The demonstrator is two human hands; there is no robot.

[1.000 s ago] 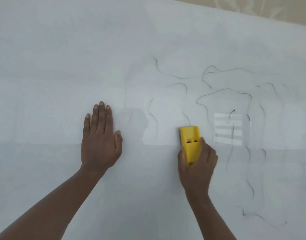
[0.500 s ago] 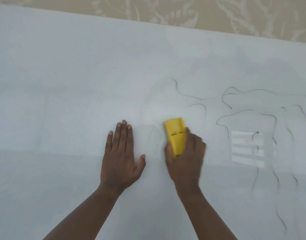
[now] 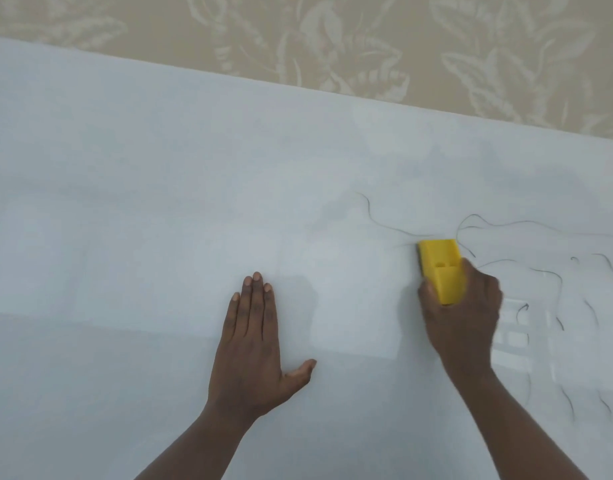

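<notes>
Spanning most of the view, the whiteboard [image 3: 159,168] hangs below leaf-patterned wallpaper [image 3: 333,36]. The left hand [image 3: 253,348] lies flat on the board, fingers straight and together. The right hand [image 3: 464,323], fingers curled, holds the yellow eraser [image 3: 440,268] against the board among thin black marker lines [image 3: 527,222].

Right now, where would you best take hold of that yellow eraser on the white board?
Probably across its two long sides at the lower end, from below, as the right hand does. The yellow eraser is a narrow block flat on the white board, so one hand spans it, leaving the upper end free.
</notes>
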